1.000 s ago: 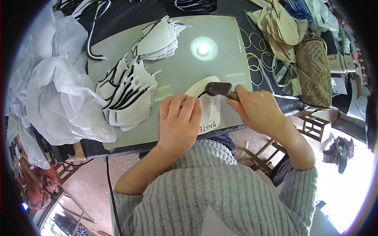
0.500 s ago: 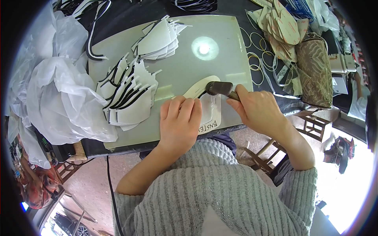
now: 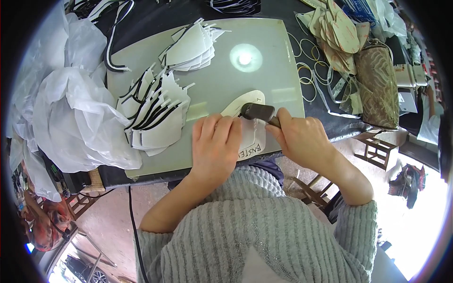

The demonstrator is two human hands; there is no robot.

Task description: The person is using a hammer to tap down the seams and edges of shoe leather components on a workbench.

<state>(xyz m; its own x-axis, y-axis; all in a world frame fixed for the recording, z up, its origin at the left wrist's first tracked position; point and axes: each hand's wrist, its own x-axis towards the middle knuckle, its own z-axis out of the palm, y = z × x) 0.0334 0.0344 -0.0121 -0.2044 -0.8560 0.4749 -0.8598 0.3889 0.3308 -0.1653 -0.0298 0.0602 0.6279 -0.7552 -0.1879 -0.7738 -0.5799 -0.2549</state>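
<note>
My right hand (image 3: 302,137) grips a hammer (image 3: 258,112) by its handle, with the dark head over the edge of a white shoe-upper piece (image 3: 247,134). That piece lies on a cream sole-shaped template (image 3: 255,97) with handwriting at its near end. My left hand (image 3: 217,144) presses down beside the hammer head, its fingers bent together over the piece; whatever is under the fingertips is hidden. To the left of my left hand lies a fanned stack of white pieces with black edging (image 3: 158,113). A second stack of white pieces (image 3: 188,47) sits farther back.
A translucent grey board (image 3: 264,37) covers the table's middle. White plastic bags (image 3: 80,118) heap at the left. On the right are elastic bands (image 3: 306,78), cream cut-outs (image 3: 335,28) and a brown patterned pouch (image 3: 376,85). A wooden stool (image 3: 377,148) stands beyond the table edge.
The hammer and my right hand have moved slightly left and nearer to me, bringing the head closer to my left fingers. My left hand stays nearly in place.
</note>
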